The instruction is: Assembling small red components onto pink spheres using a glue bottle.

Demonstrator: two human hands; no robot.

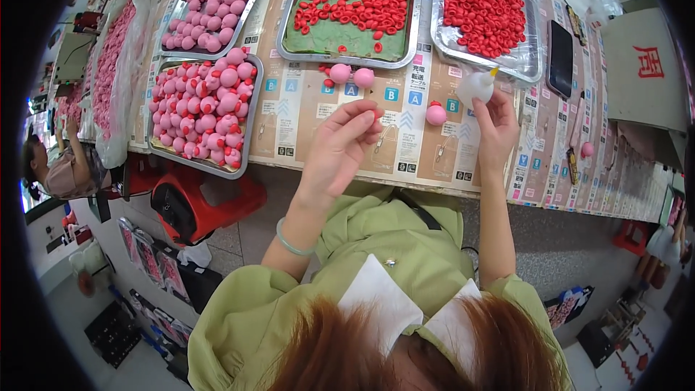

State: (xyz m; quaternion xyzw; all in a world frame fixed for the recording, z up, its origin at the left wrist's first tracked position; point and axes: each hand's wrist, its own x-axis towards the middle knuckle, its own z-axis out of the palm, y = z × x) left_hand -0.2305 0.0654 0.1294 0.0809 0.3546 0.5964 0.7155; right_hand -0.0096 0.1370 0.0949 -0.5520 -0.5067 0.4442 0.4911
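My left hand point(342, 143) is closed in a pinch above the near table edge, with a bit of a small red piece point(377, 111) showing at the fingertips. In my right hand point(496, 124) is a white squeeze bottle point(476, 87) with a yellow tip, tilted up and away from me. Between the hands a pink ball point(436, 115) with a red piece on top rests on the table. Farther off, below the middle tray, lie two more pink balls point(340, 74) beside loose red pieces point(329, 83).
Red pieces fill a middle tray point(397, 64) with a green bottom and a right tray point(534, 72). Two left trays hold pink balls, the nearer one point(253, 94) with red parts among them. A phone point(559, 59) lies right. A red stool point(210, 206) stands below; another person point(61, 163) is far left.
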